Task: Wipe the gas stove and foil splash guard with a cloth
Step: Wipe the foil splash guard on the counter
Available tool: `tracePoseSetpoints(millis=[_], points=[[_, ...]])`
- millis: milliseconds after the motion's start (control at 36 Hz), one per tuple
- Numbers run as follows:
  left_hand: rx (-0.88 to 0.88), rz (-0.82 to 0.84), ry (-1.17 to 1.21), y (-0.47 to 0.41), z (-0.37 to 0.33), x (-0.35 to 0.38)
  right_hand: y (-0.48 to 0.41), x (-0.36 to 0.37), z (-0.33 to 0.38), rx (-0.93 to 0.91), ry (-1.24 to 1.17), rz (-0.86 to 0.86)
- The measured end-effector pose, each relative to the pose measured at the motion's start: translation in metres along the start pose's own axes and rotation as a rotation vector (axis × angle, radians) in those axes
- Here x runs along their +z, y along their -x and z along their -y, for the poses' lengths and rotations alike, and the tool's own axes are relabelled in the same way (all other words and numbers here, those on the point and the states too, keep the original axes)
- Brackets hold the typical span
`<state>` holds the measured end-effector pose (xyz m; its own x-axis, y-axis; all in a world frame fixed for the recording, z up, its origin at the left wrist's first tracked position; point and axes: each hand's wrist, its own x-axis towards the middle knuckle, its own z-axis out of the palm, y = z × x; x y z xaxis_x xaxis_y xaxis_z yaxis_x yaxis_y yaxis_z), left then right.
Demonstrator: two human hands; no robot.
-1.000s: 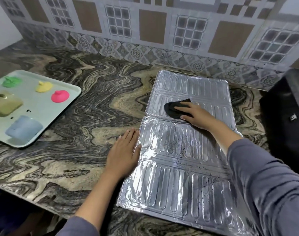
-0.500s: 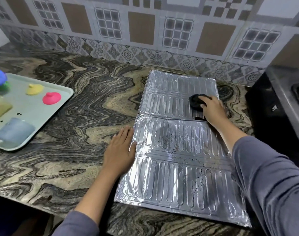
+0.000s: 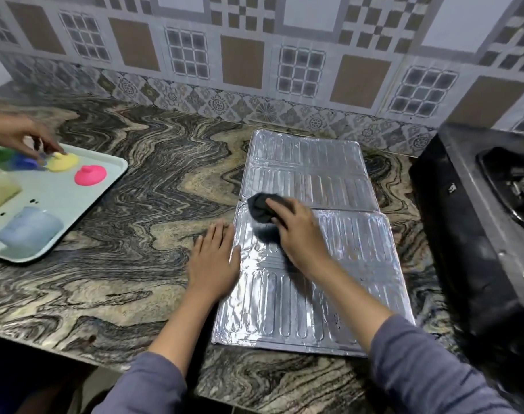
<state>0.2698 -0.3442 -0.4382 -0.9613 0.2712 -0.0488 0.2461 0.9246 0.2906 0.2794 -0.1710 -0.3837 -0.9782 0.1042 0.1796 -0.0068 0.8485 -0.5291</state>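
The silver foil splash guard (image 3: 329, 294) lies flat on the marble counter, its ribbed panels folded out toward the tiled wall. My right hand (image 3: 299, 231) presses a dark bunched cloth (image 3: 262, 210) onto the guard's left side, near the fold between two panels. My left hand (image 3: 214, 258) lies flat with fingers spread, over the guard's left edge and the counter beside it. The black gas stove (image 3: 478, 234) stands at the right, apart from both hands, with a burner grate partly visible.
A pale tray (image 3: 75, 213) at the left holds pink, yellow, blue and green lids and cups. Another person's hand (image 3: 24, 135) reaches over the tray's far end. The tiled wall runs behind, and the counter's front edge is close to me.
My right hand has swept the cloth from the guard's far right side to its left side. Another person's hand has come in over the tray. My left hand stays put.
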Motion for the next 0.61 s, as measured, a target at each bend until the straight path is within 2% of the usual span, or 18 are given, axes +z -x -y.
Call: tracePoseSetpoints(millis=[83,222,306,417,611], points=[[0.009,0.001,0.012,0.000,0.001,-0.002,0.015,0.025,0.006,-0.044,0.166,0.061],[0.055,0.017,0.166,-0.001,0.007,-0.011,0.013,0.034,0.005,0.090,0.317,0.141],[0.104,0.033,0.233,0.008,0.012,-0.015,0.009,0.034,0.001,0.003,0.388,0.167],[0.138,0.016,0.166,0.023,0.014,-0.010,0.001,0.039,-0.002,-0.099,0.342,0.243],[0.142,-0.031,0.044,0.023,0.015,0.005,-0.016,0.052,0.006,-0.205,0.396,0.275]])
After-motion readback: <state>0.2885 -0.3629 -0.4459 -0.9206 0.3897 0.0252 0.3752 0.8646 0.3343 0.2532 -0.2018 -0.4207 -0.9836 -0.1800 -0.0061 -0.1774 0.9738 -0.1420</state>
